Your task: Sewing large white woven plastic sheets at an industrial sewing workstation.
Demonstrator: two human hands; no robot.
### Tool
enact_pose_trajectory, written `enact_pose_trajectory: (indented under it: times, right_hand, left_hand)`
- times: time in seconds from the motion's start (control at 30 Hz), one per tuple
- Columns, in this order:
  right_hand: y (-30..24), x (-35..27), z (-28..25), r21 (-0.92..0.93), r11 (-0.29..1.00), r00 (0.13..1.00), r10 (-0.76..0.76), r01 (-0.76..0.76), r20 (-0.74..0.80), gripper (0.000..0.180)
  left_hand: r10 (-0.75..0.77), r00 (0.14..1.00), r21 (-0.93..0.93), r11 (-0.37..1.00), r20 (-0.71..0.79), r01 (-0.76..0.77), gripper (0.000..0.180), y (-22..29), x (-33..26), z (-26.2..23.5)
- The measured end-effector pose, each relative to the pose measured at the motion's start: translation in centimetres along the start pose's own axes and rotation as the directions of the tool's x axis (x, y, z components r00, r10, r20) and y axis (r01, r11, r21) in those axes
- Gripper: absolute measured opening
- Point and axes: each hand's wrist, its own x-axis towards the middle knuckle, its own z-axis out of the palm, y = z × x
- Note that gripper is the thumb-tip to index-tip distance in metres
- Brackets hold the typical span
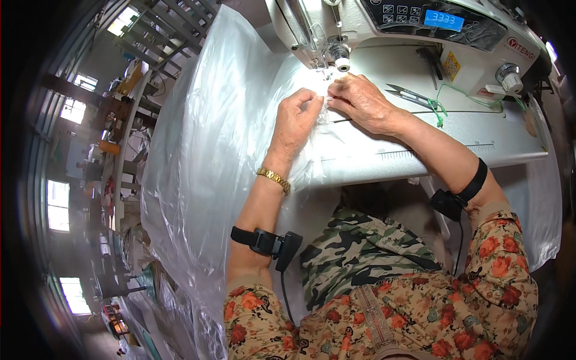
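Just in front of the needle area of a white sewing machine [375, 23], my two hands meet over clear plastic sheeting [204, 120]. My left hand [298, 115] pinches the sheeting's edge between thumb and fingers. Beside it, my right hand [364, 102] is closed in a pinch on the same edge, its fingertips near the presser foot [327, 74]. Bright light from the machine washes out the small strip between the fingertips. The sheeting spreads from the machine bed over to the left and hangs down past the table edge.
Thread snips [411, 96] with a green cord [441, 108] lie on the machine bed [474, 135] right of my hand. A lit display panel [444, 20] sits on the machine head. More plastic hangs at the right edge. Shelving [123, 156] with clutter stands along the left.
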Motion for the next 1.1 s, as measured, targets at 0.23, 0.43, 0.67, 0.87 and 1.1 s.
enact_pose_trajectory:
  times: [0.23,0.43,0.67,0.87,1.1]
  right_hand:
    - [-1.2,-0.5,-0.7,0.094,0.993,0.997,0.072,-0.072,0.004,0.017]
    - [-1.2,-0.9,-0.3,0.09,0.996,0.999,0.026,-0.022,-0.045,0.013]
    - [-1.3,-0.8,0.3,0.018,0.999,0.995,0.034,-0.032,-0.099,0.016]
    - [-1.6,-0.8,-0.2,0.04,0.994,0.991,0.104,-0.101,-0.084,0.016]
    - [-0.9,-0.5,0.4,-0.011,0.999,0.991,0.049,-0.051,-0.122,0.018]
  left_hand:
    - [-0.04,0.999,-0.055,0.998,0.014,0.041,0.023,-0.5,-0.1,0.2]
    - [-0.048,0.998,-0.024,0.999,0.029,0.048,0.016,-0.7,-0.1,0.4]
    - [0.009,1.0,-0.065,0.998,0.002,-0.009,0.025,-2.1,-0.4,-0.4]
    - [0.331,0.943,0.304,0.902,-0.03,-0.307,0.021,0.3,-1.4,0.5]
    - [0.112,0.994,0.111,0.987,0.016,-0.113,0.015,-0.5,-1.3,-0.5]
